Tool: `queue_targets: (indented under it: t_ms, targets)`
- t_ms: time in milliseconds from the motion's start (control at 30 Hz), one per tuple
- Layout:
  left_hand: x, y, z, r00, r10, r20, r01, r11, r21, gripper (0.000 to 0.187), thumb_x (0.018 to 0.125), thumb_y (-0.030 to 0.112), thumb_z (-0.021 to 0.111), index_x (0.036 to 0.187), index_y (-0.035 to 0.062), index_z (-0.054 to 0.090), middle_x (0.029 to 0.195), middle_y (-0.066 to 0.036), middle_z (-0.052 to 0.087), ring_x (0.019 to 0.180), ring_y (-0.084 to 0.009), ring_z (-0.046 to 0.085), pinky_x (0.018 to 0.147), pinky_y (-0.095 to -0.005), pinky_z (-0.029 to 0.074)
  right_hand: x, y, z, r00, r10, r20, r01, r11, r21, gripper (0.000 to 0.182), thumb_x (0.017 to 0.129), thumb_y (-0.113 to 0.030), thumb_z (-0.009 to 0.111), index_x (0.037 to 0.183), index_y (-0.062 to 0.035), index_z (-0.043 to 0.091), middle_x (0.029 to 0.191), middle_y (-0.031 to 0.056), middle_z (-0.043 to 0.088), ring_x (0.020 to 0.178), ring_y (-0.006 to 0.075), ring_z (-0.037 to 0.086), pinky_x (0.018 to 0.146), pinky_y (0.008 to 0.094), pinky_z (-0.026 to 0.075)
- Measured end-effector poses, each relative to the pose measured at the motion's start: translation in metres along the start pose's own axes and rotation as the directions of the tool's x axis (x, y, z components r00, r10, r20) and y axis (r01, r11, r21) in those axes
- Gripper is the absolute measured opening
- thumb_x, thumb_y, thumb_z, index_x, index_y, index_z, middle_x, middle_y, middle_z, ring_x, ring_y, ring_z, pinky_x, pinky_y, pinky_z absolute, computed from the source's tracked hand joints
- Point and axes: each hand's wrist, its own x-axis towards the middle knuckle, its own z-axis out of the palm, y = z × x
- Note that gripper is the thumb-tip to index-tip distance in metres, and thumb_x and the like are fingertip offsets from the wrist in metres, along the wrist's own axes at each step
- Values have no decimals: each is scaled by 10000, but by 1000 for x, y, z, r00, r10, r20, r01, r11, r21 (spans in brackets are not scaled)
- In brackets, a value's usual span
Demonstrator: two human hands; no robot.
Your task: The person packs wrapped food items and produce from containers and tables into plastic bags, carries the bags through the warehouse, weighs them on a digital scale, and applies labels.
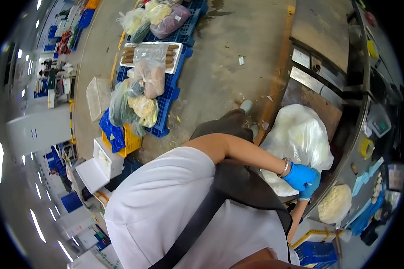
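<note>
My left hand (pixel 298 176), in a blue glove with a bracelet at the wrist, is closed at the edge of a large, full, whitish translucent plastic bag (pixel 298 134). Pressed against it is my right hand (pixel 310 186), also gloved in blue and closed at the same gathered part of the bag. The fingers overlap, so the bag's neck between them is mostly hidden. The bag bulges beside a metal worktable; its contents look pale and cannot be made out.
On the worktable (pixel 349 172) are a bag of pale pieces (pixel 335 204), tape rolls (pixel 366 148) and a scale (pixel 379 121). Across the floor, a blue pallet (pixel 171 92) carries bagged produce. An open foam box (pixel 101 165) and a blue crate (pixel 316 253) stand nearby.
</note>
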Motion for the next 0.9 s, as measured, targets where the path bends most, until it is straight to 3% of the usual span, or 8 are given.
queue_targets:
  t_ms: [100,300,567,633,700,733,800,900]
  targets:
    - [-23,-6,-1,994,-40,-105,42,999,18,292,753,198,601,1006,55,625,988,-183,616,927,-376,598,800,-447,487,-1,-2,5,975,208,79,-222,870,441,267,957,-141,512,1107,58,609,1062,92,631,959,165,566,858,320,454]
    - [-148,-76,-93,852,-334,-404,435,880,190,408,807,304,619,1155,91,626,1101,-179,625,1017,-371,591,889,-451,472,50,-35,-18,798,386,462,-504,849,160,347,965,-263,564,1100,49,633,941,14,630,833,121,551,757,272,461]
    - [-482,-126,-104,-103,-721,-685,755,391,-526,445,904,305,546,1279,67,564,1230,-150,615,1065,-275,613,921,-368,473,63,48,-19,473,483,737,-846,484,226,338,937,-322,614,1158,-67,600,844,-14,520,657,89,413,600,252,403]
    - [-555,-116,-48,-401,-620,-674,566,410,-715,387,900,305,551,1167,40,642,1079,-123,679,973,-207,631,863,-332,487,64,86,-27,630,-26,776,183,976,-116,458,893,-151,584,1324,-48,467,862,61,586,662,172,507,565,333,445]
    - [-622,-145,51,-618,-599,-510,374,346,-860,275,880,244,542,1009,42,677,946,-161,689,859,-248,663,736,-383,507,74,110,-28,638,3,770,341,896,-286,724,815,-267,669,1384,42,345,772,204,636,678,403,627,573,455,462]
    - [-657,-171,120,-334,-462,-821,937,-73,-340,212,844,182,528,911,40,671,879,-197,680,765,-343,662,654,-445,507,83,104,-25,646,28,763,362,868,-339,716,818,-346,664,1338,62,389,758,207,639,667,406,625,566,468,454]
    - [-648,-159,202,-710,-601,-367,489,-46,-871,192,805,173,537,806,46,681,820,-197,678,726,-390,659,647,-486,521,86,84,-10,663,82,744,390,811,-437,758,824,-505,653,1246,100,476,731,214,645,645,413,620,554,492,439]
    - [-629,-128,276,-192,-981,-23,901,-167,-400,274,730,316,653,863,88,722,948,-182,691,888,-368,668,770,-439,539,106,31,39,736,286,614,97,852,-514,700,836,-508,636,1178,88,503,714,222,635,632,417,614,545,494,431]
